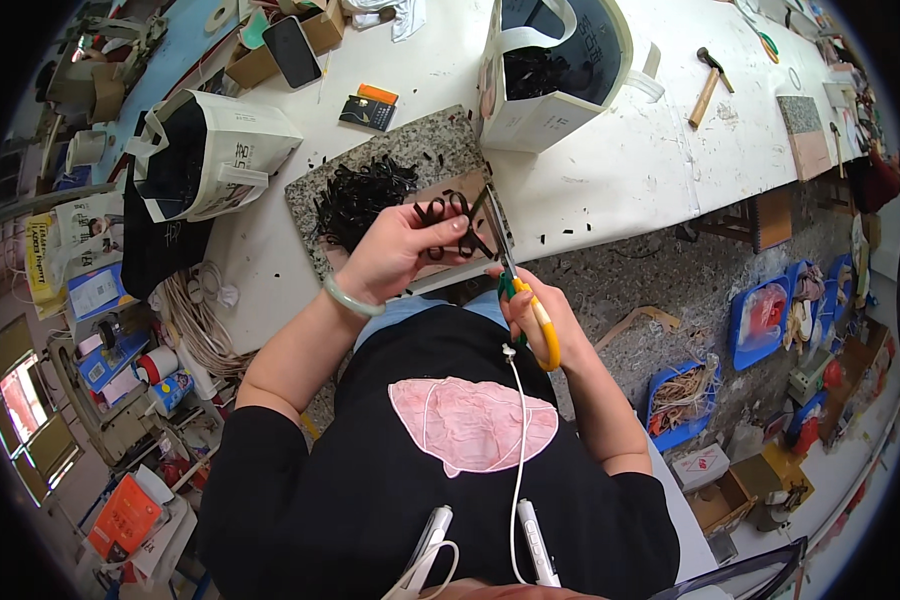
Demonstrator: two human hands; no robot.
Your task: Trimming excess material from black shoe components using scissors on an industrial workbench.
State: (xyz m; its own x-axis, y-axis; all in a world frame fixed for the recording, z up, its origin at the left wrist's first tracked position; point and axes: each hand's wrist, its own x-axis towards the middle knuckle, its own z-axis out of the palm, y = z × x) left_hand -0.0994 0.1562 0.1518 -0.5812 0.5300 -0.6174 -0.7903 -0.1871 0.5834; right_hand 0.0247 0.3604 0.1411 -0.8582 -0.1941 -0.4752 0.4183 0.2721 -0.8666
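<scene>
My left hand (402, 245) pinches several looped black strips (454, 222), their loops standing out around my fingers and a loose end pointing away. In my right hand (550, 305) is a pair of scissors with yellow and green handles (549, 345). Their blades (502, 232) point away from me, beside the strips' right-hand ends; whether they touch cannot be made out. Both hands are over the near edge of a speckled stone slab (320, 172). On that slab, left of my fingers, lies a tangled heap of black strips (362, 200).
An open white bag (540, 125) with black pieces inside stands behind the slab; another bag (260, 140) leans at left. Black scraps dot the white table (610, 190). Beyond are a phone (292, 52), a hammer (708, 92) and a second slab (802, 135). A cord bundle (198, 325) hangs at left.
</scene>
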